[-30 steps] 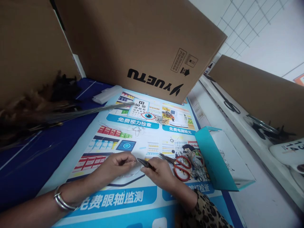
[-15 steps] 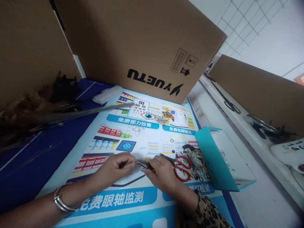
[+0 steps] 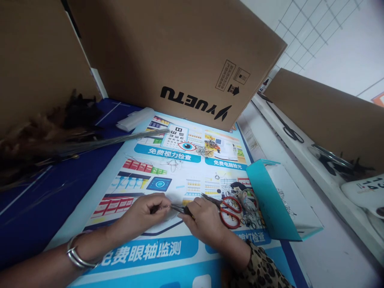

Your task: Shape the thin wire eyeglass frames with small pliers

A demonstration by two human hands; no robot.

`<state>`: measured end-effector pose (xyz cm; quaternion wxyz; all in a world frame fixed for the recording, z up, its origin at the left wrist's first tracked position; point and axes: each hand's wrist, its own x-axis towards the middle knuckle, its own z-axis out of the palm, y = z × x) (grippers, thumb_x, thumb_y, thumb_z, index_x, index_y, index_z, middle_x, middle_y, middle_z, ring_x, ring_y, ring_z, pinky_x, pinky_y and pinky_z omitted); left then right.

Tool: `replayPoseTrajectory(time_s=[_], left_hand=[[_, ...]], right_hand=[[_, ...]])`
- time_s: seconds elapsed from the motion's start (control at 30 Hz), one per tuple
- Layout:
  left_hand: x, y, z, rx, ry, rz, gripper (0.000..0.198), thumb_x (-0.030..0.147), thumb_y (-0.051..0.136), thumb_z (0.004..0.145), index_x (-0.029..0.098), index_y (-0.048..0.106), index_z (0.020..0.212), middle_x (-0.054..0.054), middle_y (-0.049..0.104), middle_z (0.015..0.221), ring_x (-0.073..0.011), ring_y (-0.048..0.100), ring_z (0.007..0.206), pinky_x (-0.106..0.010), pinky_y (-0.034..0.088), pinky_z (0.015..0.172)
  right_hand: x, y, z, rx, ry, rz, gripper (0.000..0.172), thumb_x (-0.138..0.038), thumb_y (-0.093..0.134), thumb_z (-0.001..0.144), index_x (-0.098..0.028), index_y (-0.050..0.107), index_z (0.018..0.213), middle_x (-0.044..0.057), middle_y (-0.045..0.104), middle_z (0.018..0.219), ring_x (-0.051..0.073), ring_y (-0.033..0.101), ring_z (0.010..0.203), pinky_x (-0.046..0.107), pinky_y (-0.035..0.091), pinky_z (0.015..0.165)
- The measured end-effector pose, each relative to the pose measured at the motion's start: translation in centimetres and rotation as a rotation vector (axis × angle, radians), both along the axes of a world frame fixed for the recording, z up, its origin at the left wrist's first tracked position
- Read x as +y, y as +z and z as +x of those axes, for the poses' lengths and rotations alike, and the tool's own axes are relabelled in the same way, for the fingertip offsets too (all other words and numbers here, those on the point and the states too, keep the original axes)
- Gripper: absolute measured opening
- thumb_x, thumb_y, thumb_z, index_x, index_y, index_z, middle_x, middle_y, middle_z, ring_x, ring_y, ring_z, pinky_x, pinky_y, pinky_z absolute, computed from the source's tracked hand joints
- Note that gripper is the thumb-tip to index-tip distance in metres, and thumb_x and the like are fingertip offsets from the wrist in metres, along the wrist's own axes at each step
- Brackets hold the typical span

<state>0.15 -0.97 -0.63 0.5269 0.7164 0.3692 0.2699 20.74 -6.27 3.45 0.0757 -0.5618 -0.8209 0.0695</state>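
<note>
My right hand (image 3: 205, 218) is closed round the handles of small pliers (image 3: 179, 208), whose metal jaws point left. Opposite it, my left hand (image 3: 153, 212) pinches a small, thin piece that looks like wire; its shape is mostly hidden by the fingers. The jaws' tips meet this piece right at the left fingertips. Just right of my right hand lie red-handled scissors (image 3: 231, 212), blades pointing up and left. Beside them sit a coil of wire (image 3: 249, 201) and a heap of small wire loops (image 3: 252, 220).
A teal-and-white open box (image 3: 279, 200) holding wire bits stands at the right. Long wires (image 3: 120, 140) with brown and black feathery tufts (image 3: 45, 136) lie at the left. A large cardboard box (image 3: 180, 52) walls off the back. Black scissors (image 3: 292, 134) rest on the right ledge.
Hardly anything differs. The pliers and the fingers of both hands have shifted very slightly, with the jaws still at the left fingertips.
</note>
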Motion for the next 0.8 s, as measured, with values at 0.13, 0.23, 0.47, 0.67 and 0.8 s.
replayPoseTrajectory(time_s=[0.13,0.23,0.47,0.67,0.8], left_hand=[[0.0,-0.1,-0.1,0.005,-0.001,0.014,0.014,0.019,0.049,0.080,0.016,0.056,0.069,0.003,0.046,0.064,-0.0108,0.040,0.058,-0.022,0.032,0.054],[0.0,-0.1,-0.1,0.010,0.003,0.023,0.014,0.020,0.050,0.080,0.016,0.056,0.068,0.002,0.047,0.065,-0.0111,0.041,0.058,-0.022,0.033,0.054],[-0.1,0.4,0.0,0.023,0.008,0.010,0.014,0.019,0.049,0.079,0.016,0.056,0.068,0.002,0.049,0.065,-0.0117,0.042,0.059,-0.022,0.034,0.055],[0.1,0.1,-0.1,0.018,0.003,0.011,0.012,0.017,0.049,0.078,0.017,0.056,0.069,0.003,0.048,0.065,-0.0117,0.043,0.060,-0.022,0.034,0.056],[0.0,0.3,0.0,0.018,-0.001,0.004,0.014,0.020,0.049,0.079,0.017,0.056,0.067,0.002,0.049,0.065,-0.0119,0.044,0.060,-0.022,0.034,0.055]], right_hand=[[0.0,0.2,-0.1,-0.018,-0.005,-0.011,0.028,-0.043,0.051,0.087,-0.017,0.058,0.080,0.006,0.063,0.083,0.020,0.056,0.076,0.028,0.033,0.060],[0.0,0.2,-0.2,-0.014,-0.002,-0.009,0.027,-0.043,0.050,0.087,-0.018,0.058,0.082,0.005,0.063,0.082,0.019,0.056,0.075,0.028,0.032,0.059],[0.0,-0.5,-0.2,-0.008,-0.003,-0.015,0.029,-0.045,0.048,0.088,-0.018,0.057,0.083,0.005,0.063,0.083,0.018,0.056,0.074,0.027,0.031,0.057],[0.0,-1.0,-0.3,-0.017,0.000,-0.050,0.030,-0.046,0.046,0.089,-0.018,0.056,0.083,0.004,0.063,0.082,0.018,0.056,0.072,0.027,0.031,0.056],[0.0,-1.2,-0.2,-0.007,0.018,-0.069,0.032,-0.047,0.044,0.090,-0.018,0.056,0.084,0.005,0.064,0.083,0.018,0.057,0.074,0.026,0.032,0.057]])
